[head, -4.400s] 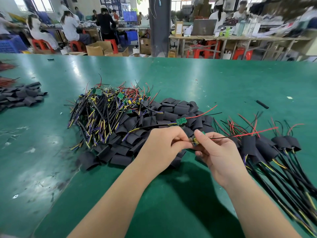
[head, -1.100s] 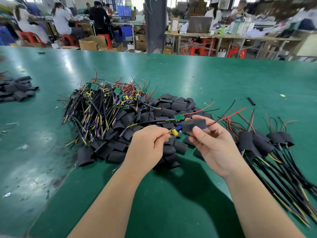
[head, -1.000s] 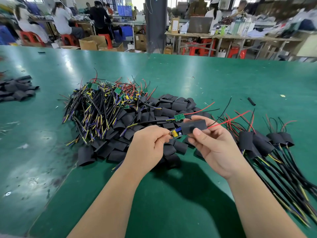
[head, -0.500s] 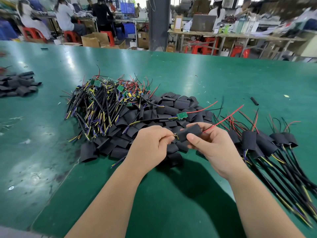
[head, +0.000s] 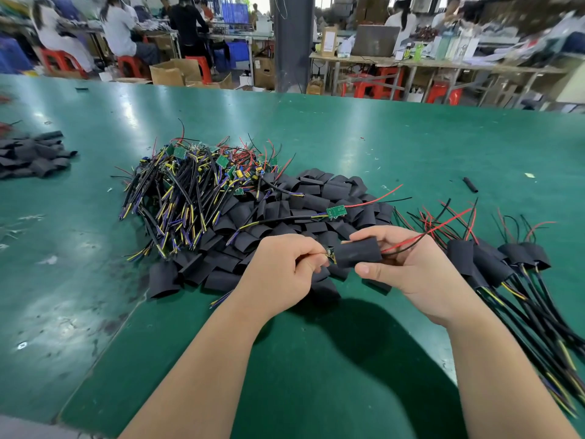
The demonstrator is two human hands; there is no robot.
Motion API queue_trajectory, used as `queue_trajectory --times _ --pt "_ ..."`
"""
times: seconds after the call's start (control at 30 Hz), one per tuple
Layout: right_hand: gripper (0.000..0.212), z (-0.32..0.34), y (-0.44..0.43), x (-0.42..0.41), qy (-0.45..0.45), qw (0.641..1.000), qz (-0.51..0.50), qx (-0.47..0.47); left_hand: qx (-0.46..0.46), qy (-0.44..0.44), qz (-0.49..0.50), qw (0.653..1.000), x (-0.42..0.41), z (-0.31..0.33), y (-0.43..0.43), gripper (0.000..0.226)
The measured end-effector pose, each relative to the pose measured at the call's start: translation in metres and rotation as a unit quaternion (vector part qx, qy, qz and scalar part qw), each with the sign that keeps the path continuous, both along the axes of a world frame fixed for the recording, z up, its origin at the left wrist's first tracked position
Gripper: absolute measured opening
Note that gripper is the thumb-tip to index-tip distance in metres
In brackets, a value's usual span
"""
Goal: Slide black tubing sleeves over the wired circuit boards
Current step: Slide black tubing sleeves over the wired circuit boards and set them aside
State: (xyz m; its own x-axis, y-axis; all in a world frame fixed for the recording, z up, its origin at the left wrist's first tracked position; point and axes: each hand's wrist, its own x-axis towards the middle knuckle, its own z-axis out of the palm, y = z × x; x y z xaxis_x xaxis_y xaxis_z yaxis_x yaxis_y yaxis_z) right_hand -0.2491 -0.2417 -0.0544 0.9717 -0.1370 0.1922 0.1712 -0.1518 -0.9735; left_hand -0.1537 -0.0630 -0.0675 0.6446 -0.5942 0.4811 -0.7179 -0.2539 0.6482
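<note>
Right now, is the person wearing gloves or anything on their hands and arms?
No. The left hand and right hand are bare: no gloves, rings or watch show. Both forearms are bare too, with no sleeves in view.

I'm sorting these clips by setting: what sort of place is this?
Most likely an electronics assembly workshop: a long green workbench heaped with wired circuit boards and black sleeves, with other workers seated at tables behind.
</note>
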Motion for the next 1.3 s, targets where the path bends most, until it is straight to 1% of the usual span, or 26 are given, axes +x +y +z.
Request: queue_trajectory --times 0.2,0.27,0.37,0.5,0.57,0.63,0.67,0.73,0.8,0.87,0.9,0.93,0.97,1.0,1.03,1.07,1.1,1.13,1.17,1.2,1.23,1.27,1.3 --pt "0.036 0.004 -0.003 -0.002 -0.009 1.0 0.009 0.016 -0.017 0.043 -0.023 0.999 -0.003 0.0 0.0 0.016" --pt "0.035 0.005 -0.002 -0.003 -0.003 1.0 0.003 0.031 -0.022 0.043 -0.019 0.999 -0.003 0.001 0.0 0.016" --pt "0.033 0.003 0.002 -0.002 0.014 1.0 -0.02 -0.005 -0.016 0.015 -0.006 1.0 -0.002 0.001 0.0 0.015" --pt "0.026 -0.002 0.014 0.004 0.025 0.998 -0.053 -0.016 0.029 -0.037 0.001 0.999 -0.003 -0.003 0.0 0.011" --pt "0.028 -0.003 0.016 0.005 0.021 0.997 -0.07 -0.018 0.005 -0.022 0.026 0.999 -0.003 -0.004 -0.001 0.007" --pt "0.033 -0.003 0.018 0.005 0.012 0.997 -0.072 -0.003 -0.04 0.037 0.054 0.997 -0.002 -0.004 -0.002 0.006" --pt "0.036 -0.003 0.02 0.005 0.009 0.998 -0.067 0.016 -0.062 0.081 0.059 0.993 -0.001 -0.003 -0.003 0.009" --pt "0.044 -0.005 0.025 0.006 0.011 0.997 -0.06 0.053 -0.106 0.175 0.049 0.978 -0.002 -0.002 -0.005 0.023" --pt "0.055 -0.005 0.032 0.008 0.008 0.992 -0.065 0.109 -0.139 0.225 0.033 0.964 -0.003 0.001 -0.005 0.037" --pt "0.058 0.0 0.033 0.011 -0.011 0.968 -0.082 0.237 -0.179 0.269 -0.002 0.946 -0.003 0.004 -0.004 0.038" --pt "0.054 0.004 0.031 0.011 -0.027 0.948 -0.1 0.299 -0.197 0.296 -0.019 0.934 -0.004 0.005 -0.005 0.035" --pt "0.046 0.009 0.026 0.011 -0.044 0.929 -0.128 0.345 -0.202 0.307 -0.022 0.93 -0.003 0.005 -0.005 0.032" --pt "0.038 0.014 0.019 0.01 -0.055 0.911 -0.163 0.374 -0.194 0.292 -0.005 0.937 -0.003 0.005 -0.005 0.028" --pt "0.031 0.018 0.009 0.006 -0.063 0.898 -0.204 0.384 -0.172 0.245 0.03 0.954 -0.001 0.004 -0.003 0.022" --pt "0.025 0.021 -0.001 0.002 -0.068 0.891 -0.25 0.372 -0.14 0.171 0.072 0.973 0.002 0.002 -0.001 0.014" --pt "0.022 0.023 -0.012 -0.005 -0.065 0.889 -0.307 0.334 -0.097 0.08 0.116 0.985 0.006 -0.001 0.001 0.007" --pt "0.021 0.024 -0.023 -0.012 -0.053 0.889 -0.369 0.266 -0.044 -0.004 0.158 0.987 0.01 -0.004 0.003 0.008" --pt "0.021 0.023 -0.035 -0.018 -0.03 0.886 -0.43 0.168 0.003 -0.056 0.185 0.981 0.016 -0.007 0.005 0.017" --pt "0.02 0.021 -0.043 -0.023 0.01 0.876 -0.48 0.052 0.044 -0.075 0.202 0.975 0.02 -0.009 0.005 0.024" --pt "0.018 0.019 -0.05 -0.027 0.062 0.858 -0.508 -0.055 0.077 -0.083 0.216 0.97 0.025 -0.011 0.004 0.03" --pt "0.021 0.017 -0.053 -0.03 0.112 0.836 -0.52 -0.135 0.108 -0.09 0.228 0.963 0.03 -0.012 0.002 0.034" --pt "0.027 0.015 -0.056 -0.032 0.146 0.815 -0.528 -0.187 0.136 -0.101 0.24 0.956 0.035 -0.014 -0.002 0.037" --pt "0.033 0.013 -0.056 -0.031 0.162 0.8 -0.535 -0.215 0.157 -0.116 0.25 0.948 0.04 -0.014 -0.006 0.038"
